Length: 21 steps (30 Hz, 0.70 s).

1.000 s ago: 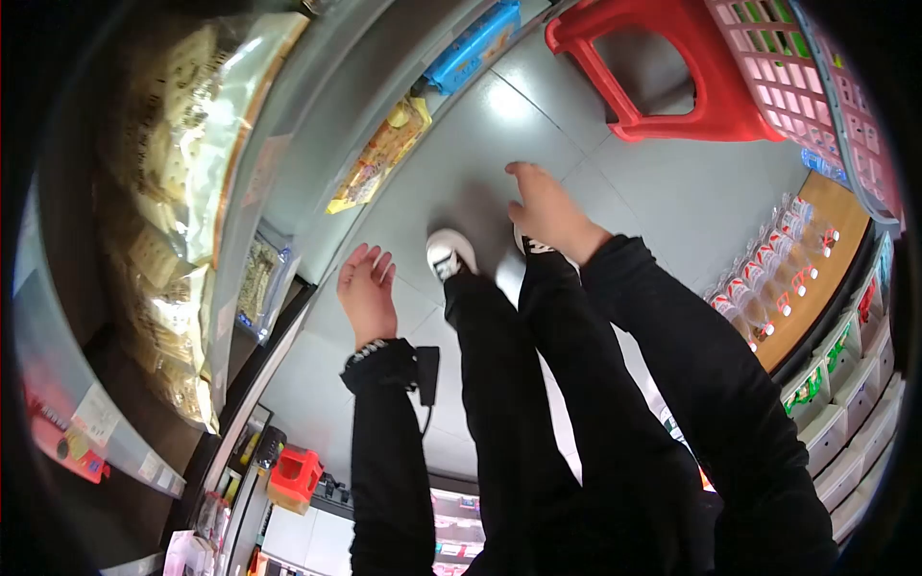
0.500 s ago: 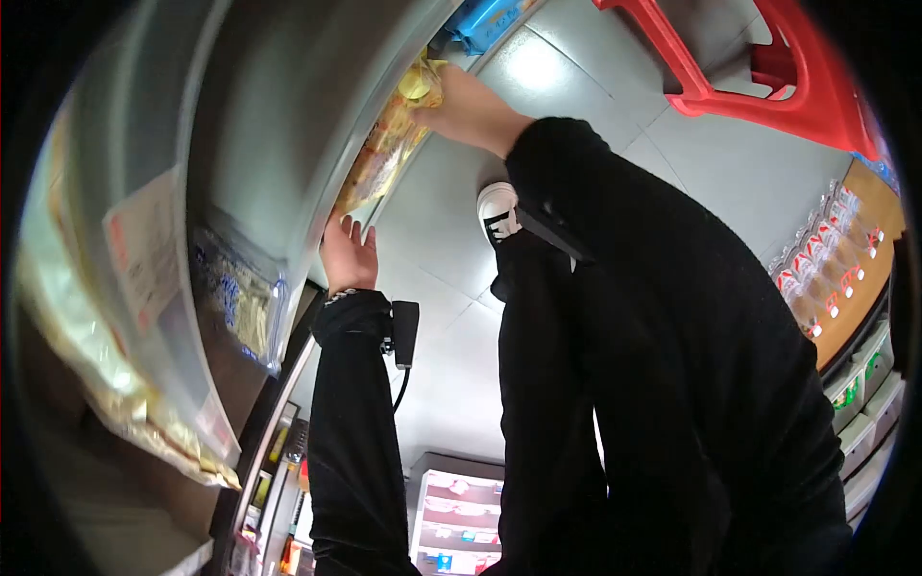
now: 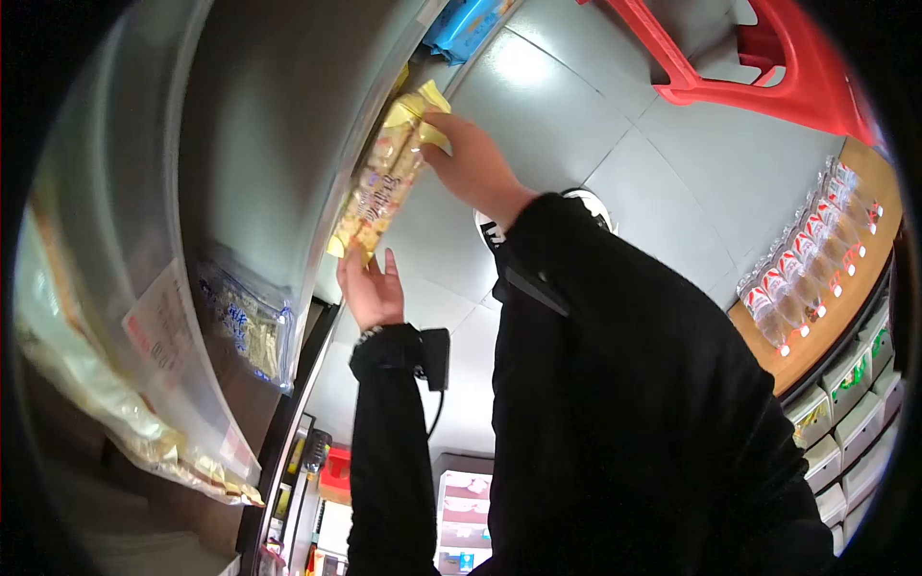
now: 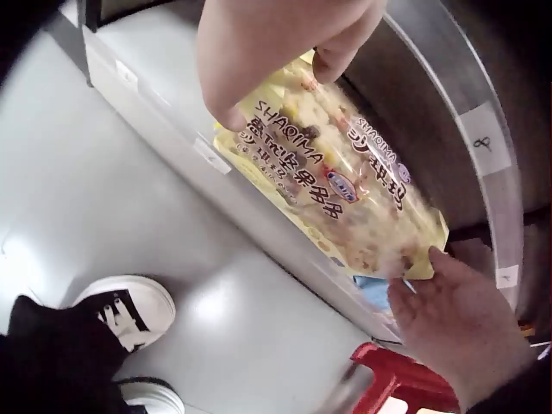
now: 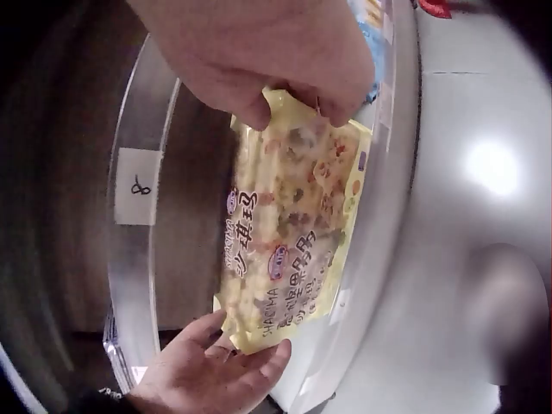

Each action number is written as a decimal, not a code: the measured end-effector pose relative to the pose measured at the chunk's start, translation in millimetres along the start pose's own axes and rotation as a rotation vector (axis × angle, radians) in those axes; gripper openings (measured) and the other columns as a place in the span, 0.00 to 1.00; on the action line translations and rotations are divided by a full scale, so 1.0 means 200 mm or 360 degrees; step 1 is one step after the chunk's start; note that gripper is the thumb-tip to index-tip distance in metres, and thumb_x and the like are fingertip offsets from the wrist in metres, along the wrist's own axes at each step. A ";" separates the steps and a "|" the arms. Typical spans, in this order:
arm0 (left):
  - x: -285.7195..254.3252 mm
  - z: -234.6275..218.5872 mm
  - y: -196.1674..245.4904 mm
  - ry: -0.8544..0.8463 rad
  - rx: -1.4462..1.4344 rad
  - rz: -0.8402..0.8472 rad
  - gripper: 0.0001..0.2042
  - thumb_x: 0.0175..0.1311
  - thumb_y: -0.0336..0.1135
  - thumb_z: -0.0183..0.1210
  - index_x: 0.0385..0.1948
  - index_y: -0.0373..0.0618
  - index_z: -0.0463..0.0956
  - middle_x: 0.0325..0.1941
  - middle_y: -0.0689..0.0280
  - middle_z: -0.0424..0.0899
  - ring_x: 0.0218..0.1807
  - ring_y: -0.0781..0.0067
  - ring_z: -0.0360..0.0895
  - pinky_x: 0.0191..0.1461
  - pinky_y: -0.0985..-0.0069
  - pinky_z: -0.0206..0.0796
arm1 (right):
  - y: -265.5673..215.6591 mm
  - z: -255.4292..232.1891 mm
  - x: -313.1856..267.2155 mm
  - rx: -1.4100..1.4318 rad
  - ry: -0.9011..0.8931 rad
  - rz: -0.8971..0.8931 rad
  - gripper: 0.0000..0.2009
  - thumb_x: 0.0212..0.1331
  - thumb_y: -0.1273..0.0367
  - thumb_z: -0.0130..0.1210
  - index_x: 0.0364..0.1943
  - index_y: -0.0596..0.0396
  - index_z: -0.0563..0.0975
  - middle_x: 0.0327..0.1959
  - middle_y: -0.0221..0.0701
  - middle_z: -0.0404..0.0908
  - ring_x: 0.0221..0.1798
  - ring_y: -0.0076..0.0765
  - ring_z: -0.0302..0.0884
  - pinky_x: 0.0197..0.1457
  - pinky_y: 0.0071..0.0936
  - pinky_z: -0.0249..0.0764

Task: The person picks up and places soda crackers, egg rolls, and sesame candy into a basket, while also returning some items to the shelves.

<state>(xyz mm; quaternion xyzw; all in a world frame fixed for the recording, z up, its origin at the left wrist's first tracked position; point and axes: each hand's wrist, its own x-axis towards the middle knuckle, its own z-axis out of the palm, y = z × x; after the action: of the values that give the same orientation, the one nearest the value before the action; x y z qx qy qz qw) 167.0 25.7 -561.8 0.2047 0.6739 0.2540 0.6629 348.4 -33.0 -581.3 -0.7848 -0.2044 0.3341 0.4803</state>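
Observation:
A long yellow snack pack (image 3: 384,187) printed "SHAQIMA" (image 4: 336,190) hangs slanted just off the front rail of the low shelf. My right hand (image 3: 442,139) pinches its upper end between thumb and fingers (image 5: 293,95). My left hand (image 3: 370,274) is at the lower end; in the left wrist view its thumb and a curled finger (image 4: 336,60) lie over the pack. In the right wrist view the pack (image 5: 289,233) rests with its bottom edge on the left hand's fingers (image 5: 259,362).
A clear shelf rail carries a label marked 8 (image 5: 138,185). A blue pack (image 3: 466,24) lies further along the shelf and bagged snacks (image 3: 245,322) nearer me. A red stool (image 3: 768,58) stands on the grey tile floor; water bottles (image 3: 807,259) line the right shelf.
One second ago both hands hung empty above the floor. My right hand reached to the shelf and drew the yellow pack out; my left hand rose to its lower end.

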 end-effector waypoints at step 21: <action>-0.76 0.03 0.52 -0.0346 0.0055 0.0493 0.26 0.47 0.29 0.44 0.53 0.40 0.52 0.54 0.61 0.61 0.56 0.71 0.57 0.58 0.71 0.44 | -0.78 -0.46 -0.11 0.0006 0.0076 -0.0773 0.19 0.39 0.68 0.56 0.39 0.59 0.69 0.31 0.37 0.70 0.38 0.44 0.68 0.39 0.35 0.64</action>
<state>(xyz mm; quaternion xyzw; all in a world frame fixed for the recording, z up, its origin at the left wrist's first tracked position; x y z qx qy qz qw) 173.4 13.7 -377.7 0.3435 0.5631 0.3179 0.6811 400.3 -32.8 -405.1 -0.7195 -0.3750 0.1905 0.5526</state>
